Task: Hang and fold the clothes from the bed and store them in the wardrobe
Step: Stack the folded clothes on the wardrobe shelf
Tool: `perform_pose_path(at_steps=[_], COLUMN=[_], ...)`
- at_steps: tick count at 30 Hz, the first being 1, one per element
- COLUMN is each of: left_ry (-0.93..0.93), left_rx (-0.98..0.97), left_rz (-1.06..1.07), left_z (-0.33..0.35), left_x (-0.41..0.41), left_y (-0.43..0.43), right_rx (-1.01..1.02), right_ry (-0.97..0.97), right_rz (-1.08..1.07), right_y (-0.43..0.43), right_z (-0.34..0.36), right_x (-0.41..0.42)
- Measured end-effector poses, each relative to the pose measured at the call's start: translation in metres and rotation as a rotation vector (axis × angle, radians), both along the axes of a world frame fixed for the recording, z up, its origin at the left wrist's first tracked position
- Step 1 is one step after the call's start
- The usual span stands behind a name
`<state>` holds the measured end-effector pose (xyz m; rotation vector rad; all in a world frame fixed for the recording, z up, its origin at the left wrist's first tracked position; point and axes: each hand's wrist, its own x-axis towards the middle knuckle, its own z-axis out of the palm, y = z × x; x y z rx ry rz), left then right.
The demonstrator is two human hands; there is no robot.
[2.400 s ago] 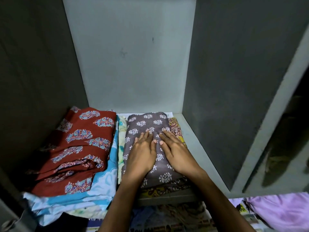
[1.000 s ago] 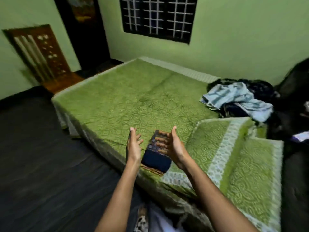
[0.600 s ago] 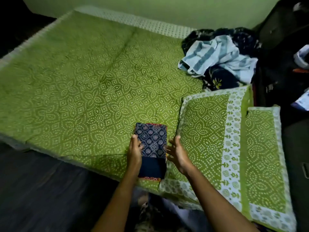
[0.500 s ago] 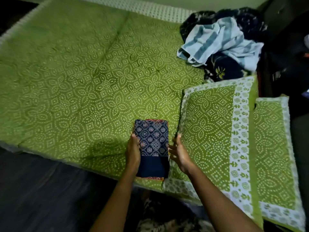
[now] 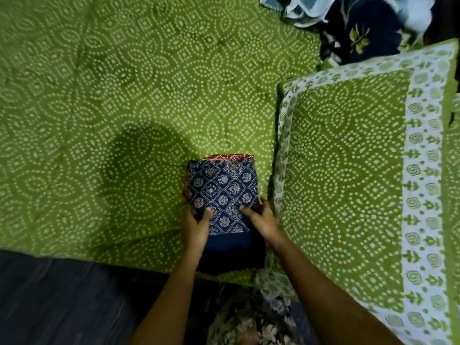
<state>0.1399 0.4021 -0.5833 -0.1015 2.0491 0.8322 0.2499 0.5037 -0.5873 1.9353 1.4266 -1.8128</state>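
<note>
Green bedspread (image 5: 124,95) bears folded cloth (image 5: 224,188); dark floor (image 5: 62,302)

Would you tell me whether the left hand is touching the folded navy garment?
Touching. The head view shows the left hand gripping the folded navy garment, thumb on its printed top.

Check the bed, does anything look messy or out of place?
Only the clothes heap at the far right of the bed: it lies crumpled and unfolded beyond the pillow. The folded cloth near the front edge looks neat and square.
</note>
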Motion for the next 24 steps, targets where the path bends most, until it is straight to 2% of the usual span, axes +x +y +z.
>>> perform_pose_path(at_steps=[4,9,12,15,20,24], left_ry=[-0.074,-0.167,-0.218,-0.248,-0.201,-0.142], left_rx=[0.01,-0.059,-0.078,-0.07,-0.011,0.074], left_rz=[0.027,0.031,0.089,0.195,0.368,0.369], left_z=[-0.017,-0.03,-0.031,-0.03,-0.017,0.005], left_x=[-0.006,-0.011,-0.016,-0.018,-0.015,-0.019], left_y=[-0.002,-0.007,-0.006,-0.006,-0.008,-0.01], right_rx=[0.016,0.044,0.065,0.028,0.039,0.083], right_ry=[0.017,-0.132,-0.072,-0.111,-0.056,0.053], right_rz=[0.01,0.083,-0.008,-0.014,0.052,0.018], right_y=[0.001,-0.001,0.0,0.002,0.002,-0.007], right_z=[-0.014,-0.031,-0.034,-0.036,-0.015,0.002], right_x=[-0.007,-0.013,-0.014,-0.012,-0.017,-0.02])
